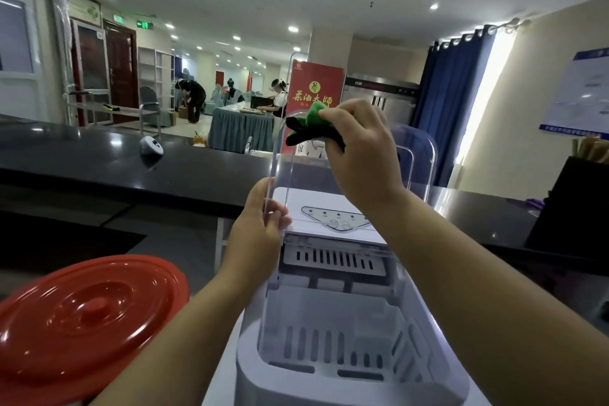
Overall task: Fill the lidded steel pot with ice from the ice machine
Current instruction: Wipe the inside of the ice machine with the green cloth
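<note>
Red-lidded pot [82, 313] waits at my left while my left hand [260, 231] grips the ice machine [346, 356]'s raised cover [329, 175], right hand [359, 148] pinching a green cloth [309, 125]; a slipped grip could drop it shut.

Red standing banner [315, 89]: gold characters "茶酒大师". Green exit sign [144, 25] near the ceiling: arrow only. Blue-bordered wall poster [580, 92]: print illegible.

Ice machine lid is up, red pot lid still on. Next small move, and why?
Probably put down the green-and-black cloth so the right hand is free. The left hand grips the edge of the raised clear lid, the ice basket is exposed, and the red lid still covers the pot, so a spare hand looks needed. No scoop is in view.
</note>
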{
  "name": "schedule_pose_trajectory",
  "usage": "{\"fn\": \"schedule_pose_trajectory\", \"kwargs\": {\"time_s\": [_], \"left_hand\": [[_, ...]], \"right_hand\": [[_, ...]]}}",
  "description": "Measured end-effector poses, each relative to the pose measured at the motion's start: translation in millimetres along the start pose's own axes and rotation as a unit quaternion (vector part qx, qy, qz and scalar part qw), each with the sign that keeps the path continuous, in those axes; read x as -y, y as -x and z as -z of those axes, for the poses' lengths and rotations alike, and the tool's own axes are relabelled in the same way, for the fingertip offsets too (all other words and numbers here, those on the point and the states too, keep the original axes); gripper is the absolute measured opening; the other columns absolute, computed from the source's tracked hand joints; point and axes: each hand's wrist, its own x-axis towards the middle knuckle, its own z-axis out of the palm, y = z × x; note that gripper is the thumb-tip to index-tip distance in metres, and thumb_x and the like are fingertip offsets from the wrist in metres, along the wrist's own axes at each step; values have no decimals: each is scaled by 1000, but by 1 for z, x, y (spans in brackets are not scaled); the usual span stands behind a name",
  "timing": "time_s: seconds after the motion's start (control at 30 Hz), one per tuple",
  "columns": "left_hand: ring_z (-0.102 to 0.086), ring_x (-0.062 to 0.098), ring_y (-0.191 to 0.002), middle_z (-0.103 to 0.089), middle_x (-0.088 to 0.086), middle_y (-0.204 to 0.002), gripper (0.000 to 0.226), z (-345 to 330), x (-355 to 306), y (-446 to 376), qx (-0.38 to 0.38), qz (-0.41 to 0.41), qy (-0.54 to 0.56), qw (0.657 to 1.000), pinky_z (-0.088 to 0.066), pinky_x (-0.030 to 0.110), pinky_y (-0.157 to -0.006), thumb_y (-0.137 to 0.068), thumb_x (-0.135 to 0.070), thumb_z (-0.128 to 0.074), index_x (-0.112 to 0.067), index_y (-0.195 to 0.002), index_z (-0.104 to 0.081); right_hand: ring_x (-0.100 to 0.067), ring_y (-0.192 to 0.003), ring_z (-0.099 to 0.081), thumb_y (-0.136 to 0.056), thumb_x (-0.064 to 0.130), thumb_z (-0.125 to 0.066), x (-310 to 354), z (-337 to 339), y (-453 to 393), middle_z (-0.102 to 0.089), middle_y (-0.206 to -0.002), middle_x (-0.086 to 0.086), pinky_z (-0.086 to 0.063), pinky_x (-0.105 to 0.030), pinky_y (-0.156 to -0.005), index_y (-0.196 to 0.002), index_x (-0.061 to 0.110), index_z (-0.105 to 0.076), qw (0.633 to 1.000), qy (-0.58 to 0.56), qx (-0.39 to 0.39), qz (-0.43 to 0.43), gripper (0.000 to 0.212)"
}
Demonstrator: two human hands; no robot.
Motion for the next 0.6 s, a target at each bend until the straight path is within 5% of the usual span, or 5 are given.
{"fn": "schedule_pose_trajectory", "kwargs": {"time_s": [0.6], "left_hand": [[-63,15,-93,-61,13,-99,39,2,7,0,-5,22,124,992,-49,9,-72,-99,-8,-39,-38,-123,-46]], "right_hand": [[-36,-95,-55,-73,6,-77,6,-16,36,-60,-110,-8,-36,-45,-72,-110,23,-71,984,81,154,45,41]]}}
